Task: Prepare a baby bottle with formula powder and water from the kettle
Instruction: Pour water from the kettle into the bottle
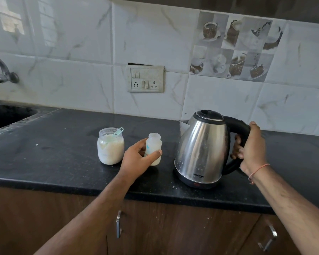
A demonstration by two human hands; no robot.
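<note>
White marbled wall tiles (66, 74) with a switchboard (145, 79) and a cup-patterned tile (236, 46); black desk (53, 144), brown cabinets (35, 218) below, tap (2, 70) over a sink (6, 115).

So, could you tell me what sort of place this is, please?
Most likely a home kitchen: a dark stone counter beneath a tiled wall, a sink tap at the left, and an electric kettle.

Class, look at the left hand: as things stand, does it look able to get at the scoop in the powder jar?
Probably not yet: the left hand grips the baby bottle. Otherwise the way looks free, since the scoop sticks out of the open powder jar just beside it.
</note>
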